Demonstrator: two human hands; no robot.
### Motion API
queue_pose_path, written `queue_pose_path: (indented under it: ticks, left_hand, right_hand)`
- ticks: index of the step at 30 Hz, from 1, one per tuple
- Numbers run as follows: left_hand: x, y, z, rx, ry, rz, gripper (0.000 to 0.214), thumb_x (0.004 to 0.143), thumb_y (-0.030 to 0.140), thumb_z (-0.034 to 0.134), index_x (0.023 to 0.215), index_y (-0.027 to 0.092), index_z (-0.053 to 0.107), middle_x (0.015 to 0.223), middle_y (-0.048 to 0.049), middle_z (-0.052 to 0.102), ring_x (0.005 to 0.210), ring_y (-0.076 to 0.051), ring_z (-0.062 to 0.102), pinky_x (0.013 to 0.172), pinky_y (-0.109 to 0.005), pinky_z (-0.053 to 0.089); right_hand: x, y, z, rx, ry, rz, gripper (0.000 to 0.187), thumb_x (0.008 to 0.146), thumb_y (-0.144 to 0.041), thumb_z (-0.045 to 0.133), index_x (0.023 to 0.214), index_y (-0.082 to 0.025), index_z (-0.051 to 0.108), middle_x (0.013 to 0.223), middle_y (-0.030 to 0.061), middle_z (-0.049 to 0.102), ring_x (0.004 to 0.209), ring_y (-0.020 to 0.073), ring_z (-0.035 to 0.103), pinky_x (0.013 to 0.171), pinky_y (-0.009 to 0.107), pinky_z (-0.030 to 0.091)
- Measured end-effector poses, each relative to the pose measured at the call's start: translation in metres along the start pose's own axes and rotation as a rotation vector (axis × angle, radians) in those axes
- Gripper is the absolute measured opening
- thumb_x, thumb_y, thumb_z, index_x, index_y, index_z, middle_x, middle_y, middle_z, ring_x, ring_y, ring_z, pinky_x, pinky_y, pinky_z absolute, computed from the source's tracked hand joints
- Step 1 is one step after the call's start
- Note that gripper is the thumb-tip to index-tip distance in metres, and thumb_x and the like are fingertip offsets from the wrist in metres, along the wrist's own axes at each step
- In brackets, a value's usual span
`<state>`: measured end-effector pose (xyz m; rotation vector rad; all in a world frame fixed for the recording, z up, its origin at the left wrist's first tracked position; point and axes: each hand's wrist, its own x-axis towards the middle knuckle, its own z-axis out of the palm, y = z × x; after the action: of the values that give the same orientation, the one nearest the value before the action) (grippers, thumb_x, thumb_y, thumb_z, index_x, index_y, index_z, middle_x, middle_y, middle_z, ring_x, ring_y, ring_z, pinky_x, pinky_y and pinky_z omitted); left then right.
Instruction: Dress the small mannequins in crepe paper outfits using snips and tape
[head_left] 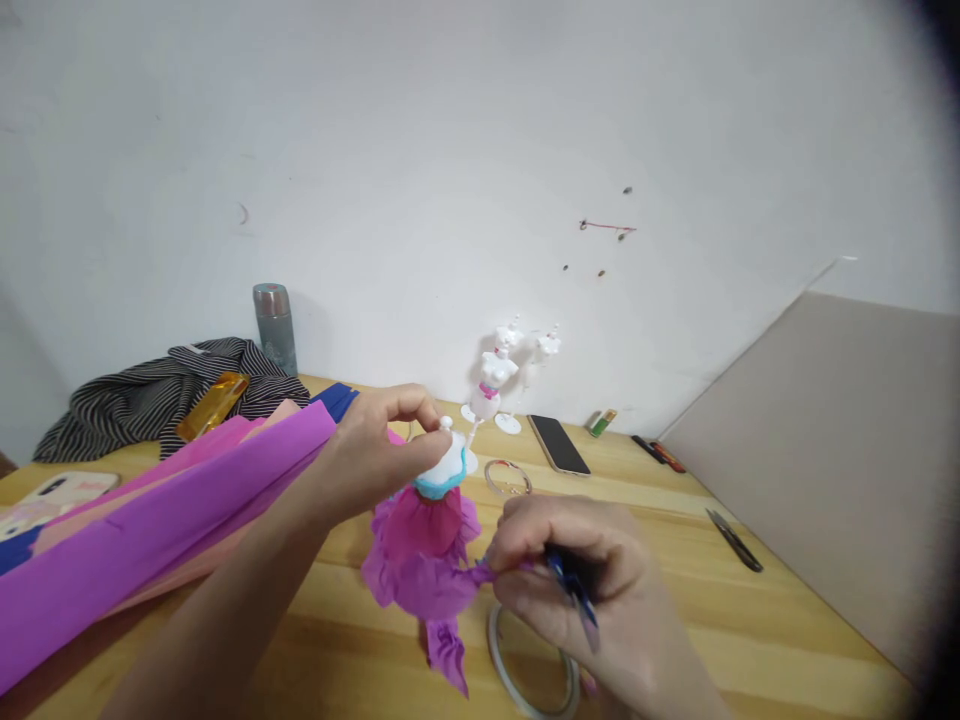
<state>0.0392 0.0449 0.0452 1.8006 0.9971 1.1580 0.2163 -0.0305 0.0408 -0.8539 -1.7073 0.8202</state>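
A small white dress form [451,462] stands in front of me, with a turquoise trim around its bust. Its skirt is of crinkled paper, with a deep pink upper layer [427,530] and a purple crepe paper ruffle [431,588] below. My left hand [386,445] is closed, thumb and fingers pinching the form near its neck and shoulder. With thumb and forefinger, my right hand [574,580] pinches the right end of the purple ruffle. A dark blue tool [570,580], its kind unclear, is also tucked in that hand. Another strip of purple crepe paper [446,650] hangs below the skirt.
Crepe paper rolls [187,515] lie at left, near a striped cloth [150,385] and a flask [275,325]. Other dress forms [495,370] stand by the wall. A phone [559,445], a tape roll [504,660], a wire ring [508,477] and a dark cutter [735,542] are on the table.
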Motion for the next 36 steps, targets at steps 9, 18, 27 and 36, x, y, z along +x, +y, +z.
queue_pose_path:
  ticks: [9,18,27,36]
  left_hand:
    - [0.005,0.000,-0.002,-0.079,-0.157,0.072,0.014,0.075,0.028,0.062,0.070,0.016,0.066,0.079,-0.0049,0.067,0.075,-0.016,0.060,0.067,-0.028,0.046]
    - [0.007,-0.008,-0.003,-0.199,-0.183,0.018,0.030,0.075,0.028,0.067,0.103,0.016,0.070,0.085,-0.0071,0.069,0.082,-0.018,0.064,0.070,-0.030,0.051]
    - [0.005,0.002,-0.008,-0.091,-0.187,0.105,0.028,0.073,0.029,0.064,0.096,0.015,0.073,0.092,-0.0096,0.072,0.088,-0.021,0.064,0.068,-0.029,0.052]
    - [-0.003,0.005,0.009,0.242,-0.013,0.268,0.008,0.070,0.011,0.053,0.071,0.018,0.056,0.088,-0.0032,0.070,0.082,-0.017,0.063,0.070,-0.026,0.046]
  right_hand:
    - [-0.003,-0.005,-0.024,-0.145,-0.402,-0.037,0.018,0.073,-0.005,0.054,0.067,-0.018,0.065,0.062,-0.0008,0.059,0.054,0.0086,0.051,0.050,0.020,0.036]
    - [-0.010,-0.002,-0.022,-0.457,-0.550,0.041,0.019,0.061,-0.003,0.059,0.070,-0.020,0.060,0.066,-0.0013,0.063,0.058,0.0112,0.054,0.052,0.020,0.037]
    - [0.003,-0.001,-0.022,-0.273,-0.727,-0.089,0.025,0.082,-0.011,0.045,0.081,-0.018,0.069,0.075,0.0071,0.070,0.068,0.0163,0.060,0.061,0.025,0.044]
    - [0.000,0.012,-0.019,-0.454,-0.808,-0.153,0.020,0.071,-0.003,0.054,0.063,-0.018,0.065,0.059,-0.0019,0.066,0.054,0.0107,0.053,0.051,0.021,0.033]
